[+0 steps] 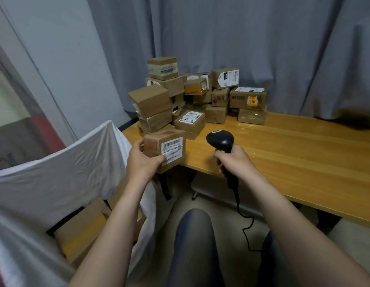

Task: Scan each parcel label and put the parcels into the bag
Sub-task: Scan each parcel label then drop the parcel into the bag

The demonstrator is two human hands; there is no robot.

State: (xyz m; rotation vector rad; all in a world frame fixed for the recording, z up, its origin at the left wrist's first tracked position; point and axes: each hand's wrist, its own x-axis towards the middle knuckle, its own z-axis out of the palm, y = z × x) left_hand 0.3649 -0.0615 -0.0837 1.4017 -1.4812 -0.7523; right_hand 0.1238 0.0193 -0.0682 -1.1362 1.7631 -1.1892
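My left hand (pixel 141 162) grips a small brown cardboard parcel (pixel 157 142) at the table's near left corner, its white barcode label (pixel 172 151) facing me. My right hand (pixel 235 160) holds a black corded barcode scanner (pixel 220 141) just right of the parcel, its head level with the label. A pile of several brown parcels (pixel 192 98) is stacked at the far left of the wooden table (pixel 294 154). The white bag (pixel 61 172) stands open at my left, below the table edge, with parcels (pixel 84 230) inside.
Grey curtains (pixel 242 48) hang behind the table. The scanner's black cable (pixel 245 220) drops to the floor between my knees (pixel 193 241). The right half of the tabletop is bare wood.
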